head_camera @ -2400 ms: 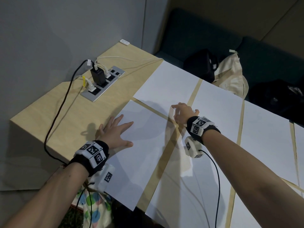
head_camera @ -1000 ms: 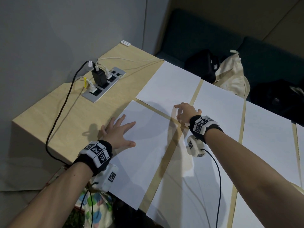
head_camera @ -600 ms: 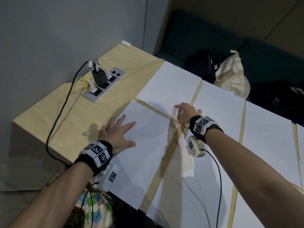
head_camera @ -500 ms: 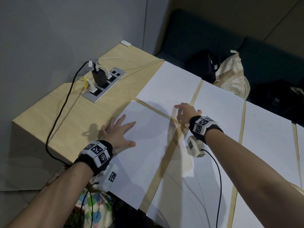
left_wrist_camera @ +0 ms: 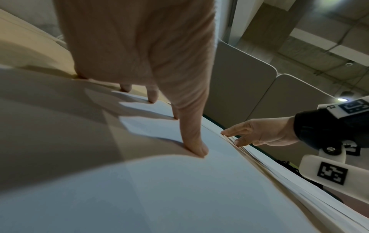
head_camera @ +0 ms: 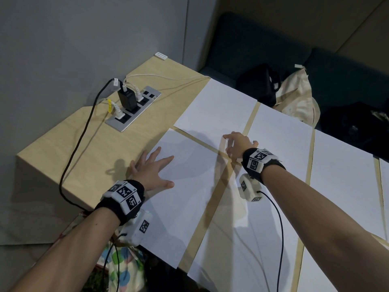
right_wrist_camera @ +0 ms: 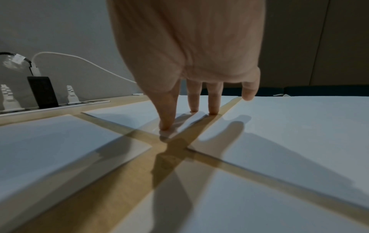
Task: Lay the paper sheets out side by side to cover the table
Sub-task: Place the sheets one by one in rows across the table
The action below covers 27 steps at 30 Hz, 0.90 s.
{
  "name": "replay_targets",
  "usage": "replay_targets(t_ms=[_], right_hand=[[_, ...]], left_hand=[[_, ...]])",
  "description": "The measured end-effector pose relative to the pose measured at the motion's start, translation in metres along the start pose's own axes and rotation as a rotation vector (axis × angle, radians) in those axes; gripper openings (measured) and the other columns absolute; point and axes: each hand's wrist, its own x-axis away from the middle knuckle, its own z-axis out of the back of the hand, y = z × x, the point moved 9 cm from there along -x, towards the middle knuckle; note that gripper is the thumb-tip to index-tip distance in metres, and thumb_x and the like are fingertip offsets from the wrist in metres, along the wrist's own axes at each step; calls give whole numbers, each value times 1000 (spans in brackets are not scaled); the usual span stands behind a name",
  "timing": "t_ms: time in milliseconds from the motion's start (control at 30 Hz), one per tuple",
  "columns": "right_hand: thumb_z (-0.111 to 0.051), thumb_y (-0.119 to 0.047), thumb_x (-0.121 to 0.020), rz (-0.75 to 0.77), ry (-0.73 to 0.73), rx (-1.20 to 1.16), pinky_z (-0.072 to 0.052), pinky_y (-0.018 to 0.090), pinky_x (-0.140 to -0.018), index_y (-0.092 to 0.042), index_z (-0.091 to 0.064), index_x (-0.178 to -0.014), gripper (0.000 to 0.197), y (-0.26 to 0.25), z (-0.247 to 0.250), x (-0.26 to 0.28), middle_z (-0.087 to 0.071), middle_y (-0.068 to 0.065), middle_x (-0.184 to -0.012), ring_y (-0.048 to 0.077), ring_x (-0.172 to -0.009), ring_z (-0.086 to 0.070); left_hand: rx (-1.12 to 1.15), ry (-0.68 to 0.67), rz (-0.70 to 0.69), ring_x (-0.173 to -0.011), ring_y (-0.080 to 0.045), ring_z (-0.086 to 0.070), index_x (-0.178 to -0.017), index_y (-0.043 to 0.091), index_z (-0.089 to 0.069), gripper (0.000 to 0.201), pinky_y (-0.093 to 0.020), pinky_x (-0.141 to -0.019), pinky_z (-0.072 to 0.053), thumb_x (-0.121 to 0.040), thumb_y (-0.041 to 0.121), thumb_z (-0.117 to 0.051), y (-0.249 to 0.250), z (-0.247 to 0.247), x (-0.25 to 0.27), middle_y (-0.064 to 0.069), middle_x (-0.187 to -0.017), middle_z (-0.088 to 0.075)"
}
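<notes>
While the left hand (head_camera: 152,171) lies flat with fingers spread on the near-left paper sheet (head_camera: 185,199), its grip is released, with the thumb and fingertips pressing the paper onto the wooden bench (head_camera: 101,157). The outer fingers reach past the sheet's left edge onto bare wood.

Right hand (head_camera: 239,144): grip released, fingers extended downward. The right wrist view shows the fingertips (right_wrist_camera: 166,126) planted on the near right corner of the far-left paper sheet (head_camera: 216,110), close to the crossing of the bare strips between sheets. The little finger hangs over the gap towards the neighbouring far sheet (head_camera: 280,133); contact cannot be confirmed.

Sheets are laid side by side in two rows, separated by narrow strips of exposed bench. Further sheets (head_camera: 341,165) continue to the right.

Left end of the bench remains uncovered. It carries a recessed power strip (head_camera: 134,107) with a black adapter (head_camera: 127,100) and white plugs inserted; a black cable (head_camera: 77,144) runs over the near edge.
</notes>
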Motion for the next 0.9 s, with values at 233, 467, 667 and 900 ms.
replay_targets(t_ms=[233, 467, 667, 900], right_hand=[[-52, -1, -84, 0, 5, -1, -11, 55, -112, -31, -51, -131, 55, 1, -2, -4, -36, -6, -148, 21, -134, -39], [-52, -4, -85, 8, 13, -15, -12, 54, -112, -32, -52, -129, 52, 0, -2, -4, -42, -7, -141, 21, -130, -43], [-51, -7, -88, 7, 46, -34, -10, 52, -113, -30, -48, -134, 52, 2, 5, 2, -38, -4, -146, 20, -134, -40], [-51, -23, -93, 8, 76, -82, -7, 51, -114, -30, -48, -135, 43, 15, 17, 10, -29, -4, -154, 21, -139, -34]], left_hand=[[-3, 5, -3, -146, -25, 15, -143, 49, -18, 85, -59, -114, 4, -74, 48, -68, 0, 0, -1, 12, -159, 10], [3, 10, -11, -146, -25, 15, -143, 48, -20, 85, -59, -114, 4, -74, 46, -69, 0, 0, 0, 12, -160, 9], [4, 11, -11, -147, -24, 15, -143, 48, -20, 85, -59, -113, 4, -74, 47, -69, 0, -1, 0, 12, -160, 9], [7, 9, -16, -147, -23, 15, -143, 48, -20, 84, -57, -114, 5, -74, 49, -68, 2, -1, 1, 11, -160, 9]])
